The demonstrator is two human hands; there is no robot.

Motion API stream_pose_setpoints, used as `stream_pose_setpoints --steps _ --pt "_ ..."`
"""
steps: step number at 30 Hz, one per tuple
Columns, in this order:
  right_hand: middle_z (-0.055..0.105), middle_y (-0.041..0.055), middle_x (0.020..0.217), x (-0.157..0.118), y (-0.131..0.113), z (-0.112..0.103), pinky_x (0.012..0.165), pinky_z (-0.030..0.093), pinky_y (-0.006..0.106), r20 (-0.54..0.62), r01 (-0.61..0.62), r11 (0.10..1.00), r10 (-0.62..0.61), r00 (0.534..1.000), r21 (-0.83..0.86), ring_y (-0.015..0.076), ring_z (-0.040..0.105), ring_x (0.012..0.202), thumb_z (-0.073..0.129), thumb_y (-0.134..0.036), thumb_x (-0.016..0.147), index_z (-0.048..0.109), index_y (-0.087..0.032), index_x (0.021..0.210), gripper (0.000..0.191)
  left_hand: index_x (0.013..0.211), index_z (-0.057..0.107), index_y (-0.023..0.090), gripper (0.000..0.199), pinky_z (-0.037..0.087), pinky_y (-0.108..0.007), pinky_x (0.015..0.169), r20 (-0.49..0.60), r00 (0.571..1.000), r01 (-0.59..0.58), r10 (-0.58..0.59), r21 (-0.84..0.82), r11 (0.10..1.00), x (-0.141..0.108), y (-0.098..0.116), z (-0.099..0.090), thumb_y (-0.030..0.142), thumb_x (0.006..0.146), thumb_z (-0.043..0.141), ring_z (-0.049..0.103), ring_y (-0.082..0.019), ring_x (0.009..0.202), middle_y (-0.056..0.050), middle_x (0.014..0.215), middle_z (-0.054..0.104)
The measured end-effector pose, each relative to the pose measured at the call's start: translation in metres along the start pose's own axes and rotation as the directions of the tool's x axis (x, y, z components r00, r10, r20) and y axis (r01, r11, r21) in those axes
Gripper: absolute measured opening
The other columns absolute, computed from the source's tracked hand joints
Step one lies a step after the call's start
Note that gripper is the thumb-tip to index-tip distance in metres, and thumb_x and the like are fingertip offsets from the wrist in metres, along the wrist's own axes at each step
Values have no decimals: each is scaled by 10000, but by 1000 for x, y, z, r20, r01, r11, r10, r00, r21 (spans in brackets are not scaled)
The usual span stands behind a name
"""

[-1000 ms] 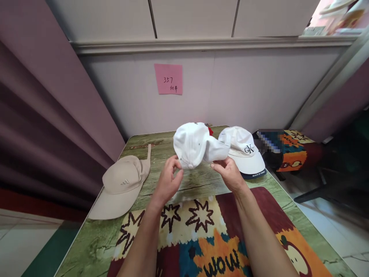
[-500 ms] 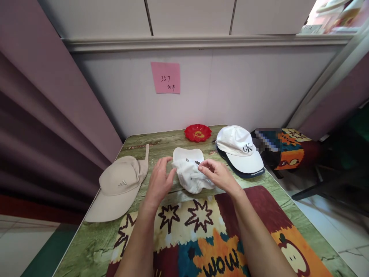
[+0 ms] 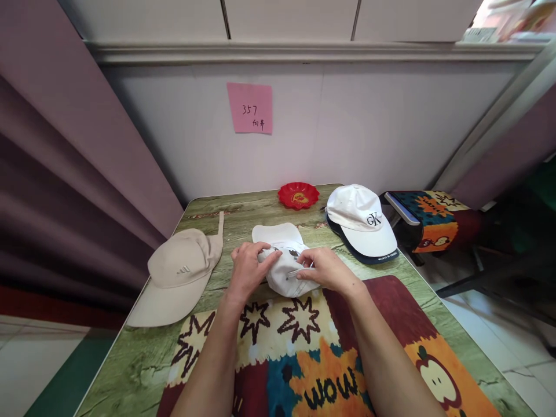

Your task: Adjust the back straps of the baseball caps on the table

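A white baseball cap [image 3: 284,277] lies in the middle of the table, its brim pointing to the wall and its back strap towards me. My left hand [image 3: 252,265] is closed on the cap's left side, with thumb and fingers on the fabric. On the other side, my right hand [image 3: 325,267] pinches the strap end near the back opening. Small dark marks on the cap show between my hands. A beige cap [image 3: 185,266] with a loose strap rests at the left. To the right, a white cap with black letters [image 3: 356,211] sits on a dark navy cap [image 3: 369,255].
A red scalloped dish [image 3: 298,196] stands at the back near the wall. A patterned mat [image 3: 304,353] covers the front of the wood-look table [image 3: 125,370]. Beyond the right edge, a phone-like object [image 3: 402,208] lies on a patterned cloth [image 3: 438,231]. A pink note [image 3: 251,108] hangs on the wall.
My left hand has moved right and closed on the white cap's side. My right hand has shifted down to the strap. The view has tilted slightly.
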State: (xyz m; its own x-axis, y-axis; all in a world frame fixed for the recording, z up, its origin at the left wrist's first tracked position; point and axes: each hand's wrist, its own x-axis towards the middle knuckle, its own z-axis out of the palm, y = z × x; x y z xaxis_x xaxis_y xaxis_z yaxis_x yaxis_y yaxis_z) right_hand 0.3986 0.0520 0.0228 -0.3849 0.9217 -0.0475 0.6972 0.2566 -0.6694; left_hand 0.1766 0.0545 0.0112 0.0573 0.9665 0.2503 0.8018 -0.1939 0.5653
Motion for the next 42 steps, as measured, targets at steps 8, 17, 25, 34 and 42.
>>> stream_pose_setpoints --steps 8,17,25,34,42 --pt "750 3 916 4 -17 10 737 405 250 -227 224 974 -216 950 10 169 658 843 700 -163 832 742 -247 894 113 939 641 205 197 424 -379 883 -27 993 -116 113 -114 987 -2 21 -18 377 844 617 612 -231 914 -47 955 706" --pt "720 37 872 5 -11 12 721 418 273 -336 244 967 -255 907 -77 185 646 796 774 -353 816 712 -217 868 158 898 623 215 85 426 -317 805 -74 988 -148 135 -202 968 -7 29 -33 245 821 606 604 -207 882 -20 913 683" --pt "590 -34 600 1 -19 4 520 377 236 -388 241 798 -10 922 553 104 507 512 661 -456 878 607 -203 752 288 925 569 213 123 421 -229 651 -23 1000 -1 -16 -605 796 -6 24 -23 257 823 621 582 -150 811 3 885 625" --pt "667 -2 690 1 -22 3 474 398 194 -337 214 644 73 939 735 81 535 507 628 -491 884 592 -188 850 307 977 718 214 213 443 -293 879 -1 999 -32 40 -599 800 -7 26 -26 309 788 738 608 -208 1017 -41 1020 709" --pt "741 69 917 -1 -34 6 514 451 200 -189 144 549 25 982 823 103 637 620 609 -540 881 554 -184 864 360 1105 668 206 262 467 -298 824 8 994 -88 109 -528 844 -6 26 -24 259 852 629 632 -197 948 -51 1010 701"
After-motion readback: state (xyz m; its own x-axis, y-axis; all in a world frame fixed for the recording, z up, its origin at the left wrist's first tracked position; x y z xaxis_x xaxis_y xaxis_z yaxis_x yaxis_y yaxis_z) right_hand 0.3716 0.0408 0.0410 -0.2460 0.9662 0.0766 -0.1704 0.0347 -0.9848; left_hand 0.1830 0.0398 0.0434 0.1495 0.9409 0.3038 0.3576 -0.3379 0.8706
